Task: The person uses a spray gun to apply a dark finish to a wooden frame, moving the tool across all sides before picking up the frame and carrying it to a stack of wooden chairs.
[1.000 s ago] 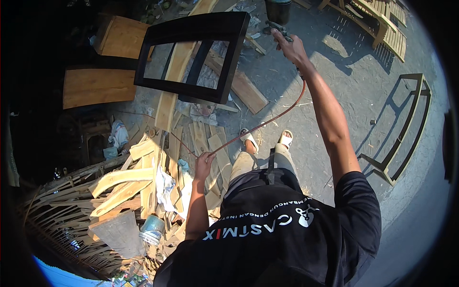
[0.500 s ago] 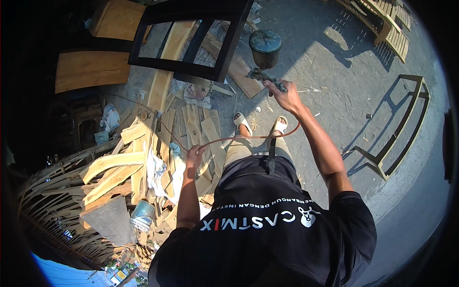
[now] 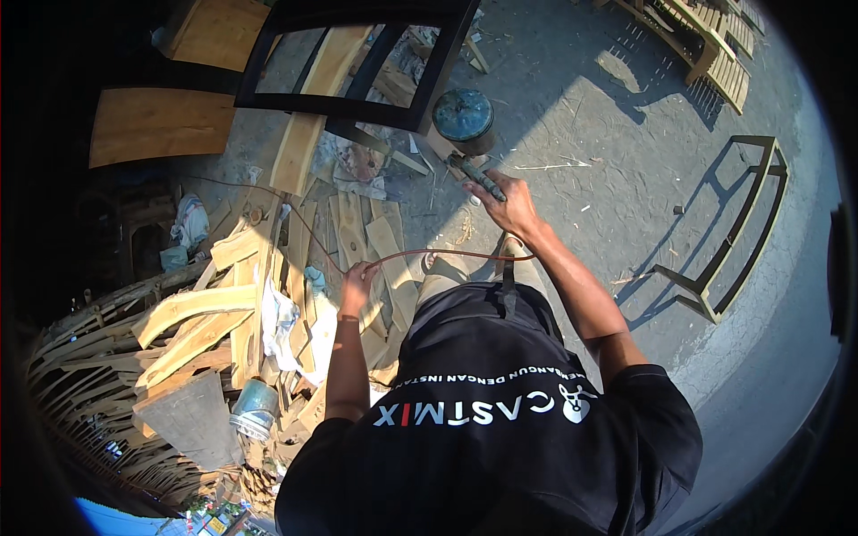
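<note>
My right hand [image 3: 512, 207] is wrapped round the handle of a spray gun [image 3: 479, 178], whose round cup [image 3: 464, 114] with a blue-green lid stands above it. A thin reddish-brown hose [image 3: 438, 254] curves from near my right wrist across my legs to my left hand [image 3: 357, 279], which pinches it. From there the hose runs up and left toward the shaded side. Ahead of the gun, to the left, is a dark-painted wooden frame [image 3: 418, 114] with upright slats and open gaps. The spray gun's nozzle points toward the frame's lower right corner.
Loose planks [image 3: 201, 313] and offcuts lie heaped at the left, with a blue-grey bucket [image 3: 255, 406] among them. Two brown wooden panels, one nearer [image 3: 161, 125], stand at the far left. A narrow frame [image 3: 728, 241] lies at right; slatted furniture [image 3: 715, 54] is beyond.
My right hand and the spray gun have moved left, closer to the dark frame. The view has shifted slightly, and my feet are now more hidden. My left hand still pinches the hose.
</note>
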`<state>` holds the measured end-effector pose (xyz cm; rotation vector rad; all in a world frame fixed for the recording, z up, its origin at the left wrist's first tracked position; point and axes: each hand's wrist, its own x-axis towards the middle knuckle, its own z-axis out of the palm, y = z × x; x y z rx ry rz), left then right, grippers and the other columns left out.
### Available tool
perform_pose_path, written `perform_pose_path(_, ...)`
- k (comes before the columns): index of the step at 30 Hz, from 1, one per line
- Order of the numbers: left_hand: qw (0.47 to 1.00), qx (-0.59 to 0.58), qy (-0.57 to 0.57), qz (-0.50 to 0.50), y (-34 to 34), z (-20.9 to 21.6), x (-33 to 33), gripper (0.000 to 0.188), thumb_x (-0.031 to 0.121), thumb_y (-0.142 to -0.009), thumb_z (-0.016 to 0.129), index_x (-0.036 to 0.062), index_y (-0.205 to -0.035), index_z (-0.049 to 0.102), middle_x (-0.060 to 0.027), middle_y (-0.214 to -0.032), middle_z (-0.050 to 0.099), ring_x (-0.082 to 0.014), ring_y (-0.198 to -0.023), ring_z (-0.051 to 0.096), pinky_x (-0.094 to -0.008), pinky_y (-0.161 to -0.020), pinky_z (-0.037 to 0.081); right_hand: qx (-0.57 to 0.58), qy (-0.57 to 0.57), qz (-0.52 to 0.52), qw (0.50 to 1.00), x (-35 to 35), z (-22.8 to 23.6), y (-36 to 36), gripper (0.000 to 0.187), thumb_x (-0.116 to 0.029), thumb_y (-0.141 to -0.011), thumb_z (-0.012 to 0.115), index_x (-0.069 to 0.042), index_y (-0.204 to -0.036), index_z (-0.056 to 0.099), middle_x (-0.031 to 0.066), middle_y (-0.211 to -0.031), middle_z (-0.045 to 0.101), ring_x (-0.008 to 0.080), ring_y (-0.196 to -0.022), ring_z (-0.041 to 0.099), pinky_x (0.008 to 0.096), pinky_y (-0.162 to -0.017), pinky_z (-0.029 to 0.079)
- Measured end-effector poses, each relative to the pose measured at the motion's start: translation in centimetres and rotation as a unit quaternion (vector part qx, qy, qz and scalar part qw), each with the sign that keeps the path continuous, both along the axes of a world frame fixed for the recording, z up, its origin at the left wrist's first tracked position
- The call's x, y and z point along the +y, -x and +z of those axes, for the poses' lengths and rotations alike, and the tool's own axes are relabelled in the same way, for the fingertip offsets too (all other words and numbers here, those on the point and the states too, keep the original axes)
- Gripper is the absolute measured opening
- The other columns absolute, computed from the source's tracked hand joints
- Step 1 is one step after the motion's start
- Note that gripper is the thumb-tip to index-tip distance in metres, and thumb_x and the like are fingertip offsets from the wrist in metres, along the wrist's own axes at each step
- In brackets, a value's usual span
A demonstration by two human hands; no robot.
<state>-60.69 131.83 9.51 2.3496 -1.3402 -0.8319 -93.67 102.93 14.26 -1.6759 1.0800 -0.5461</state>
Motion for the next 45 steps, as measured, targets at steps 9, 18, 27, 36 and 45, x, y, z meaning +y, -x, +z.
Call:
perform_pose_path(9, 0.999, 0.023, -0.032, 0.020, -5.2, -2.5, 5.0, 0.031, 0.031, -0.095, 0.069, 0.0019, -0.104, 0.074, -0.0209, -0.099, 0.073, -0.0391, -0.096, 0.070, -0.0439, -0.082, 0.053, 0.002, 0.063, -0.118, 0.991, 6.1, 1.2, -3.2, 0.037, -0.036, -0.097, 0.071, 0.001, -0.097, 0.071, 0.0138, -0.063, 0.057, 0.0177, -0.058, 0.052, 0.0383, -0.058, 0.046)
perform_pose_path(18, 0.999, 0.031, 0.013, 0.012, -13.2, -3.4, 14.3, 0.033, 0.033, -0.095, 0.069, 0.0007, -0.100, 0.073, -0.0210, -0.094, 0.071, -0.0398, -0.088, 0.069, -0.0449, -0.079, 0.051, 0.122, 0.083, -0.251, 0.957, 12.4, 1.7, -9.4, 0.045, -0.045, -0.096, 0.070, 0.000, -0.093, 0.069, 0.0241, -0.069, 0.064, 0.0404, -0.060, 0.061, 0.0453, -0.060, 0.048)
perform_pose_path(27, 0.998, 0.057, 0.000, 0.041, -17.8, -3.7, 21.1, 0.031, 0.032, -0.097, 0.067, 0.0014, -0.096, 0.072, -0.0143, -0.082, 0.071, -0.0295, -0.076, 0.070, -0.0401, -0.073, 0.051, 0.067, 0.162, -0.228, 0.958, 13.8, 0.6, -19.1, 0.050, -0.049, -0.097, 0.067, 0.000, -0.086, 0.064, 0.0246, -0.071, 0.065, 0.0455, -0.071, 0.067, 0.0504, -0.063, 0.048)
perform_pose_path(36, 0.993, 0.071, 0.004, 0.095, -19.1, -4.4, 23.5, 0.030, 0.031, -0.098, 0.066, 0.0015, -0.095, 0.072, -0.0124, -0.078, 0.072, -0.0254, -0.075, 0.070, -0.0382, -0.072, 0.052, 0.047, 0.178, -0.222, 0.958, 11.7, 3.6, -26.0, 0.047, -0.049, -0.097, 0.069, -0.002, -0.101, 0.072, 0.0217, -0.067, 0.061, 0.0384, -0.061, 0.062, 0.0447, -0.061, 0.047)
perform_pose_path(45, 0.991, 0.096, 0.003, 0.097, -20.2, -5.5, 22.7, 0.028, 0.029, -0.097, 0.068, 0.0014, -0.094, 0.071, -0.0106, -0.076, 0.069, -0.0231, -0.071, 0.066, -0.0373, -0.069, 0.050, 0.158, 0.136, -0.309, 0.928, 13.4, 6.5, -21.0, 0.056, -0.057, -0.096, 0.065, -0.001, -0.095, 0.070, 0.0280, -0.072, 0.066, 0.0490, -0.078, 0.068, 0.0525, -0.068, 0.049)
